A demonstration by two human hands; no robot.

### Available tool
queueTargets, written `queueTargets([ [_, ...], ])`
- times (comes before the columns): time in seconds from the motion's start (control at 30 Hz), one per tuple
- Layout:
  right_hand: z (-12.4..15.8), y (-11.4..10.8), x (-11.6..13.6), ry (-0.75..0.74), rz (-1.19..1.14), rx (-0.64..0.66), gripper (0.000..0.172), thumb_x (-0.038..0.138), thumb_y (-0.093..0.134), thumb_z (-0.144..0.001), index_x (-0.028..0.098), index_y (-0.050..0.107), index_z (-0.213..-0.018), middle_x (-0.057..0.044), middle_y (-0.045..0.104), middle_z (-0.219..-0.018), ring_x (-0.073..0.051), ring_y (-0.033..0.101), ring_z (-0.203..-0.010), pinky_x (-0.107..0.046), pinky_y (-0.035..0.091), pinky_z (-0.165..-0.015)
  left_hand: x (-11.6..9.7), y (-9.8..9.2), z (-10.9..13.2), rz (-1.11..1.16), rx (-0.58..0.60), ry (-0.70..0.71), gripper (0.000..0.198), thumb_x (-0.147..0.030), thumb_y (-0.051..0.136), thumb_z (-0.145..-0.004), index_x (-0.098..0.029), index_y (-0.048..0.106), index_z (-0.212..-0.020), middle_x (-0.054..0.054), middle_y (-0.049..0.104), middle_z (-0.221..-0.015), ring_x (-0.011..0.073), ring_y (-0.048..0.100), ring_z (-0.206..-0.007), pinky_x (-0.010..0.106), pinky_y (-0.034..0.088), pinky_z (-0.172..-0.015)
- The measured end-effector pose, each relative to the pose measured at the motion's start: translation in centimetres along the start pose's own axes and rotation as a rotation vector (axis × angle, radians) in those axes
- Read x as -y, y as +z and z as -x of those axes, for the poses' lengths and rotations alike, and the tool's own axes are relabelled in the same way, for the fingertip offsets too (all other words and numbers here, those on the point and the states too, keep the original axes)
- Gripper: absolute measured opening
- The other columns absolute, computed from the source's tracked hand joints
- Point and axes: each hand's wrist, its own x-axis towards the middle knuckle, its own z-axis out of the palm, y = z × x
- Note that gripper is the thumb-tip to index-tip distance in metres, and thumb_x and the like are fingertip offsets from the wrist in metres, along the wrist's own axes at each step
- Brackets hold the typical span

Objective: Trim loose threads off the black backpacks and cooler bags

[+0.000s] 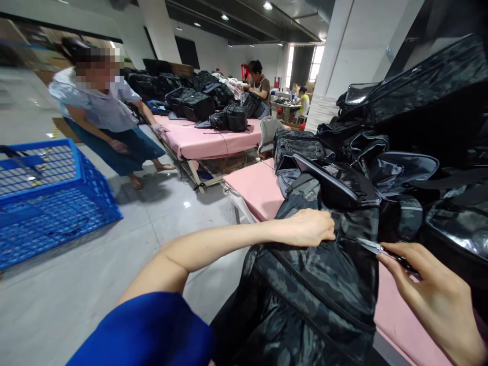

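Observation:
A dark camouflage backpack (312,284) lies in front of me, partly on a pink-covered table (255,185). My left hand (305,227) is closed on the bag's top fabric, fingers curled over its edge. My right hand (430,295) pinches small metal thread snips (375,247), their blades pointing left at the bag's upper seam. My blue sleeve fills the lower left.
A heap of black and camouflage bags (400,137) is piled on the table at the right. A blue plastic crate (49,198) stands on the grey floor at left. A person in a light shirt bends by another pink table (206,142) stacked with bags; other people sit farther back.

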Motion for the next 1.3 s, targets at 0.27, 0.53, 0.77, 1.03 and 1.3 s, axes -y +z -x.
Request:
queueTargets([
  [0.27,1.0,1.4,3.5,-0.161,0.000,-0.172,0.015,0.026,0.062,-0.085,0.018,0.063,-0.098,-0.002,0.064,-0.087,-0.012,0.060,-0.076,-0.022,0.043,-0.067,-0.2,-1.3,-0.4,0.498,-0.017,-0.167,0.027,-0.032,0.051,-0.084,-0.012,0.055,-0.067,-0.005,0.043,-0.057,0.0073,0.038,-0.057,0.019,0.029,-0.057],
  [0.53,0.4,2.6,3.7,-0.202,0.050,-0.183,0.008,0.022,0.061,-0.084,0.019,0.065,-0.091,0.000,0.065,-0.080,-0.010,0.060,-0.070,-0.020,0.041,-0.064,0.3,-0.8,-0.4,0.529,-0.031,-0.156,0.028,-0.035,0.051,-0.082,-0.013,0.053,-0.065,-0.005,0.042,-0.057,0.0070,0.036,-0.056,0.019,0.027,-0.055],
  [0.77,0.6,2.4,3.6,-0.200,0.088,-0.183,0.017,0.021,0.063,-0.083,0.019,0.063,-0.100,-0.002,0.065,-0.085,-0.012,0.060,-0.073,-0.022,0.043,-0.066,0.4,-0.9,-0.4,0.566,-0.021,-0.146,0.027,-0.035,0.051,-0.081,-0.013,0.053,-0.066,-0.005,0.041,-0.057,0.0067,0.034,-0.055,0.020,0.026,-0.054],
  [1.03,0.1,2.9,3.5,-0.215,0.071,-0.205,0.014,0.017,0.064,-0.081,0.018,0.062,-0.095,-0.003,0.064,-0.083,-0.013,0.060,-0.072,-0.023,0.044,-0.067,0.6,-0.7,-0.4,0.583,-0.032,-0.147,0.026,-0.035,0.052,-0.081,-0.013,0.054,-0.067,-0.005,0.043,-0.058,0.0074,0.037,-0.057,0.020,0.026,-0.054],
  [1.3,1.2,2.6,3.4,-0.217,0.147,-0.195,0.023,0.019,0.067,-0.080,0.019,0.063,-0.102,-0.003,0.065,-0.085,-0.013,0.061,-0.073,-0.022,0.043,-0.065,0.6,-0.8,-0.4,0.616,-0.029,-0.148,0.026,-0.033,0.052,-0.081,-0.012,0.053,-0.065,-0.005,0.041,-0.056,0.0066,0.034,-0.055,0.020,0.025,-0.053],
])
